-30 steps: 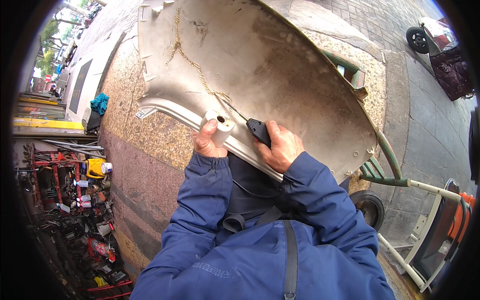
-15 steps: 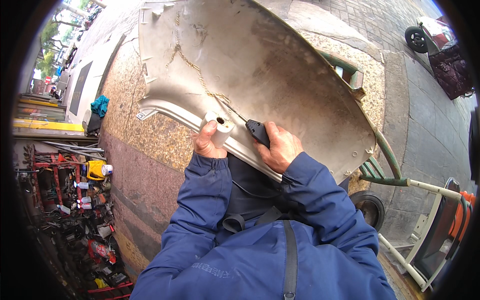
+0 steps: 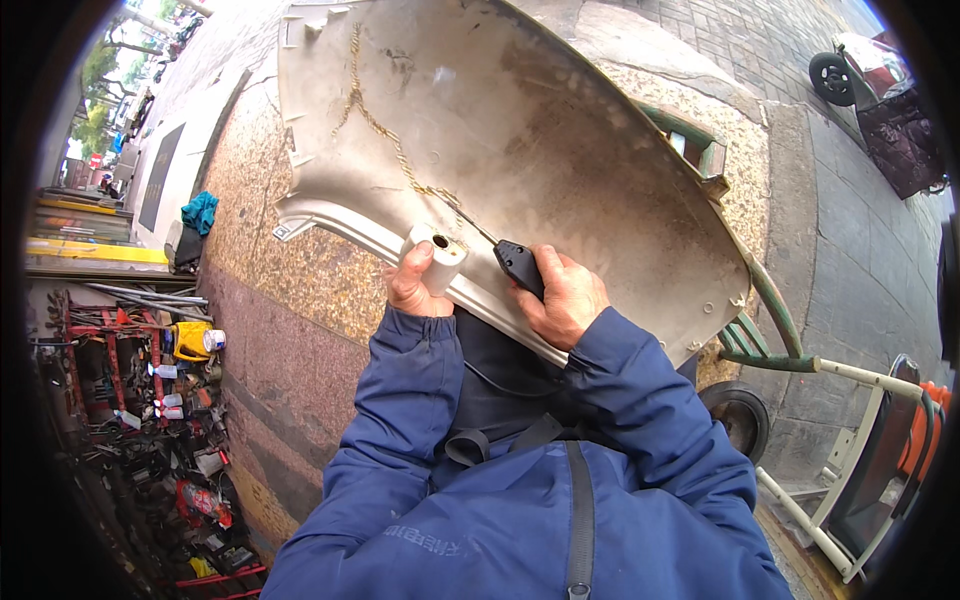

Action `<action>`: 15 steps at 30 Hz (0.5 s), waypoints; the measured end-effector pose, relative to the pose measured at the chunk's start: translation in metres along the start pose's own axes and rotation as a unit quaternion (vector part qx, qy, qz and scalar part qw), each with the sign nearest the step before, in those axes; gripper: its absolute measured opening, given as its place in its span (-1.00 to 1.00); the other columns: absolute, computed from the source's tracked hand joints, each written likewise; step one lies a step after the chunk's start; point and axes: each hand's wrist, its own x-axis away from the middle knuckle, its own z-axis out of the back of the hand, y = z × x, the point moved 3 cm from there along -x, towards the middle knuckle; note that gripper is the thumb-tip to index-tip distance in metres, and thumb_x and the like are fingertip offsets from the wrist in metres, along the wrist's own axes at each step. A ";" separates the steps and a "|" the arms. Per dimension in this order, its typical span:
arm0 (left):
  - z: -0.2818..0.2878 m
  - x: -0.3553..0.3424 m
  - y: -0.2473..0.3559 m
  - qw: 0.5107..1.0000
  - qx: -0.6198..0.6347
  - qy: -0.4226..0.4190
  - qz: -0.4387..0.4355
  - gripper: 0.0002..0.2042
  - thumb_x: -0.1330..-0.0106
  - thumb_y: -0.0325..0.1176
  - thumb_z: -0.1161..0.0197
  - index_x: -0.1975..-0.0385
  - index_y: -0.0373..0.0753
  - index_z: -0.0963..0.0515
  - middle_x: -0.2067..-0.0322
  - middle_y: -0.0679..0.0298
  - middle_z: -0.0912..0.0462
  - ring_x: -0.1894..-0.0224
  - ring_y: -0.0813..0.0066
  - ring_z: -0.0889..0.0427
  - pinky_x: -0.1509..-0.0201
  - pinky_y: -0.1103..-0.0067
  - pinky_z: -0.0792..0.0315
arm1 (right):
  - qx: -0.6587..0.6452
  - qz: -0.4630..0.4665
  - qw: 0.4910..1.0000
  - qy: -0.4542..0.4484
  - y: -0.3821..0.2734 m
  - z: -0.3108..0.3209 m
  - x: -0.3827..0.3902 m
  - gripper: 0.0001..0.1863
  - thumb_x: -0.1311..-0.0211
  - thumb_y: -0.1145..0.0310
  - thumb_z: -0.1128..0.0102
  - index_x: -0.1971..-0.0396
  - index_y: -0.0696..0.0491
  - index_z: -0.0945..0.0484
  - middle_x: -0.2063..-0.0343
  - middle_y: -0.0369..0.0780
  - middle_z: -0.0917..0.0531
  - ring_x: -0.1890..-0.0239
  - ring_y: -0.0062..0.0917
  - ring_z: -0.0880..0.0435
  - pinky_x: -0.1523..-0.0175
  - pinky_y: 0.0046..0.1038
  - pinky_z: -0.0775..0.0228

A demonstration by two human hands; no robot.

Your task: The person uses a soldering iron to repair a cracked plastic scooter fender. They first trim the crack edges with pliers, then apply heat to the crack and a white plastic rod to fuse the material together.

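Note:
A large curved pale plastic panel (image 3: 560,130), scuffed and stained on its inner face, lies across my lap. My left hand (image 3: 415,285) grips its near edge, closed round a short hollow post (image 3: 437,262) moulded on the panel. In my closed right hand (image 3: 566,298) is a soldering iron (image 3: 518,268) with a chunky black handle and a thin metal shaft. Its tip touches or nearly touches the near end of a ropy, yellowish seam (image 3: 385,130), which runs along a crack and forks toward the far left.
Tools and bottles crowd a red rack (image 3: 110,350) on the left, with a yellow container (image 3: 192,341) beside it. Behind the panel stands a green-framed chair (image 3: 775,310). At right are a black wheel (image 3: 738,418), a cream metal frame (image 3: 850,480) and a cart with a quilted bag (image 3: 900,145).
My right hand and the soldering iron have shifted very slightly right and toward me. The tip stays by the seam's near end. My left hand and the panel look unmoved.

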 end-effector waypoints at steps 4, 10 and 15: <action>0.001 0.000 0.000 1.000 -0.002 0.000 -0.003 -0.52 -0.09 -0.29 -0.39 -0.04 -0.31 -0.55 0.10 0.13 -0.68 0.02 0.18 -0.68 -0.17 0.26 -0.60 | 0.009 -0.001 1.000 -0.010 -0.002 -0.002 -0.001 -0.54 -0.23 0.23 -0.34 -0.06 0.08 -0.47 0.21 0.05 -0.70 0.17 0.03 -0.71 0.09 -0.12 -0.56; 0.002 0.000 -0.001 1.000 -0.002 0.002 -0.002 -0.51 -0.09 -0.30 -0.38 -0.05 -0.32 -0.55 0.08 0.13 -0.68 0.01 0.18 -0.68 -0.17 0.26 -0.60 | 0.010 0.002 1.000 -0.006 -0.001 -0.003 -0.001 -0.54 -0.23 0.23 -0.34 -0.07 0.08 -0.47 0.21 0.06 -0.69 0.17 0.04 -0.71 0.09 -0.11 -0.55; 0.001 0.000 0.000 1.000 0.000 -0.003 -0.005 -0.51 -0.09 -0.31 -0.38 -0.06 -0.32 -0.55 0.07 0.12 -0.68 0.00 0.17 -0.68 -0.18 0.26 -0.59 | 0.007 0.000 1.000 -0.007 -0.001 -0.003 -0.001 -0.54 -0.23 0.23 -0.34 -0.07 0.09 -0.47 0.21 0.07 -0.69 0.17 0.05 -0.71 0.09 -0.10 -0.55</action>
